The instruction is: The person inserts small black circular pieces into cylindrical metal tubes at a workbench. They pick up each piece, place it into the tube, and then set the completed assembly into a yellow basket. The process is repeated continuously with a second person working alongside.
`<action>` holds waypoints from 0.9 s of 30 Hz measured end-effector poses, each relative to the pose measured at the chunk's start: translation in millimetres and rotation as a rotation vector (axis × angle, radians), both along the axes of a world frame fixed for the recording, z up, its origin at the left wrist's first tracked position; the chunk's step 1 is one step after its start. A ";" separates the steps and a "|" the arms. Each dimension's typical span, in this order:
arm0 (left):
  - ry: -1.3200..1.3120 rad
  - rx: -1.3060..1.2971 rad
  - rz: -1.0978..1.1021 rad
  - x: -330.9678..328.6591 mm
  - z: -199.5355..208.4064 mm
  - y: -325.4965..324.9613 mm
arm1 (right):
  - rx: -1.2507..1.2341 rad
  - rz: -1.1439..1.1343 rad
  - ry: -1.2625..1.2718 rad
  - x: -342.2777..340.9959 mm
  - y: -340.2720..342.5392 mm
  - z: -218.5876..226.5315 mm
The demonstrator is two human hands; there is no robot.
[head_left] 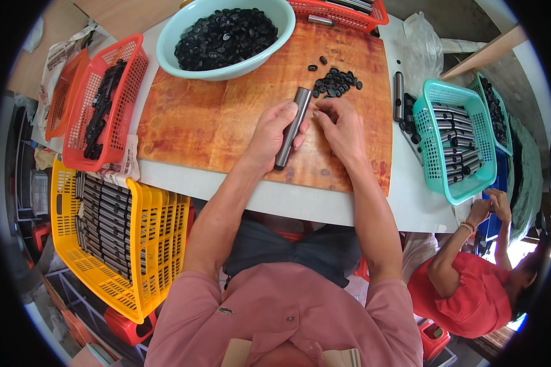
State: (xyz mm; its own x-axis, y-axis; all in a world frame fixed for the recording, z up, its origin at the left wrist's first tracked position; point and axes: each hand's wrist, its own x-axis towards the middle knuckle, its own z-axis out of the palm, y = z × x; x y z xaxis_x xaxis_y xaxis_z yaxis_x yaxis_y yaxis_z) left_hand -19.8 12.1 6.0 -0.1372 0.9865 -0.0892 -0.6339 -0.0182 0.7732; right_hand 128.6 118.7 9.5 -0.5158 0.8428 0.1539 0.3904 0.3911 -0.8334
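A grey metal tube [294,129] with a black lower end stands slanted in my left hand [272,134], whose fingers are wrapped round it. Close by on the right, my right hand [343,128] has its fingers curled, thumb and forefinger drawn together beside the tube's upper part. Whatever may sit between those fingertips is too small to make out. Just beyond the right hand, a loose heap of small black oval plastic pieces [335,82] lies on the reddish-brown wooden board [208,134].
A pale blue basin [226,74] of black pieces stands at the far side. Red baskets [134,73] are at left, with a yellow crate [138,244] of tubes below. At right, a green basket [453,189] holds tubes, near a co-worker in red [471,293].
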 end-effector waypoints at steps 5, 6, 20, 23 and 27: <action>-0.049 -0.038 0.002 2.7 3.6 1.4 | -0.027 0.006 -0.003 -0.1 -2.1 4.3; -0.077 -0.035 -0.002 0.9 2.8 1.0 | -0.020 0.003 -0.008 0.8 -2.0 3.8; 0.014 -0.011 0.043 2.1 2.2 -2.5 | 0.011 0.015 0.059 3.5 -3.1 -1.2; 0.048 -0.001 0.056 4.6 3.2 -3.0 | -0.008 0.013 0.048 3.0 -2.7 -1.2; 0.059 -0.030 0.071 7.0 -0.4 1.2 | -0.120 -0.050 0.155 6.0 0.6 -8.9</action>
State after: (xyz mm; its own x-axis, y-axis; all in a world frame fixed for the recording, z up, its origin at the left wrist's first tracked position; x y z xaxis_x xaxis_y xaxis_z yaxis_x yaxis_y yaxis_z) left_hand -12.8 13.2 5.6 -0.2123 0.9712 -0.1085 -0.5849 -0.0373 0.8102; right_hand 134.6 119.3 0.6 -0.4508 0.8838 0.1255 0.2701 0.2691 -0.9245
